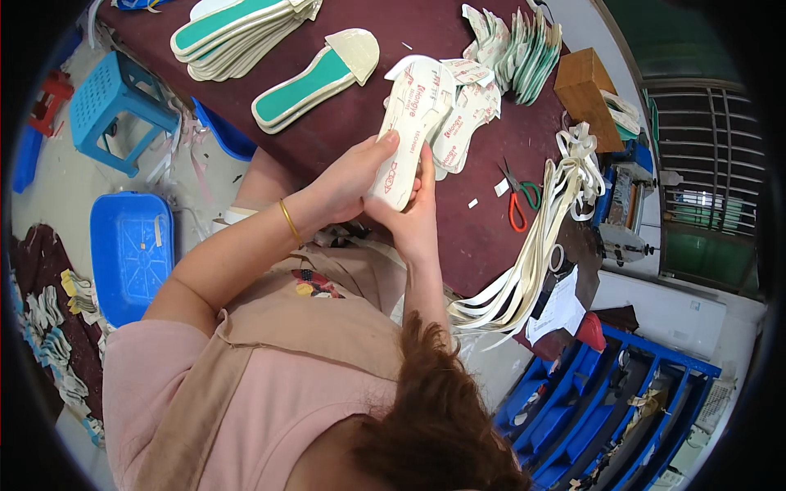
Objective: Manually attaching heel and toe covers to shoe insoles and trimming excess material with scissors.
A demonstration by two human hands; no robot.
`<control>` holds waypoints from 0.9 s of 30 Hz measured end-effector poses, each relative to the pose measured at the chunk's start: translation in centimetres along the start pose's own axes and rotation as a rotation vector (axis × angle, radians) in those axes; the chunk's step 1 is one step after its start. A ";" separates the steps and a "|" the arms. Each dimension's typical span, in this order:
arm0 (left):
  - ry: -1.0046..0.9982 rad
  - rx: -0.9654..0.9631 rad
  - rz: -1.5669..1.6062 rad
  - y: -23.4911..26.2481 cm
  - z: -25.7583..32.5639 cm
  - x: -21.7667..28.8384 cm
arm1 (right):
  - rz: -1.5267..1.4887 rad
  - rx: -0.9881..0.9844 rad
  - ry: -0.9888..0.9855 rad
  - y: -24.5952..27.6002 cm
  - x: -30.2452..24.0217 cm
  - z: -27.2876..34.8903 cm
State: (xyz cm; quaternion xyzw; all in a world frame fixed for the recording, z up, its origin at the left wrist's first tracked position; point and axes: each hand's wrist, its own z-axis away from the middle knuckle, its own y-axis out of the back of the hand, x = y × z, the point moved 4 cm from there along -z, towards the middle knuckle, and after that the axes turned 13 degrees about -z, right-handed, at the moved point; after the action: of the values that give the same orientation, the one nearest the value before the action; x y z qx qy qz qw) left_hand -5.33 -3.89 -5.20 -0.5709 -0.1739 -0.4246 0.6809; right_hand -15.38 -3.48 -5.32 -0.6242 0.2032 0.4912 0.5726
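Observation:
Over the near edge of the maroon-covered table, both my hands grip a white shoe insole (411, 123) with red printing on its upward face. My left hand (354, 176), with a gold bangle at the wrist, is closed on its left edge, the thumb lying on top. My right hand (413, 217) is closed round the heel end from the right and below; some fingers are hidden behind the insole. Just beyond lie more printed insoles (468, 123), overlapping. A single green-and-cream insole piece (315, 86) with a cream toe section lies to the left.
Stacked green-and-cream insoles (246, 37) are at the back left, leaning insoles (524, 53) at the back right. Scissors (519, 200) and long white strips (536, 237) lie right, near a wooden box (583, 90). A blue stool (123, 106) and blue basin (98, 245) stand left.

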 end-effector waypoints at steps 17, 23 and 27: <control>-0.346 0.459 -1.258 8.5 -2.0 3.9 | 0.682 -0.122 -0.165 7.3 6.3 3.2; -0.294 0.943 -2.169 13.6 -0.6 5.7 | 1.901 -0.063 0.099 12.9 12.0 9.0; -0.903 0.740 -1.854 9.3 1.2 4.3 | 1.692 -0.009 -0.010 11.2 11.0 8.7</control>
State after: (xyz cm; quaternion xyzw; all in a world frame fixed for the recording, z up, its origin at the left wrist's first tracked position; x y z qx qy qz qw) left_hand 4.71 -4.56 -7.59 -0.0816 -0.8862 -0.4449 0.0999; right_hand -23.02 4.91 -19.15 -0.2619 0.5975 0.7578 0.0104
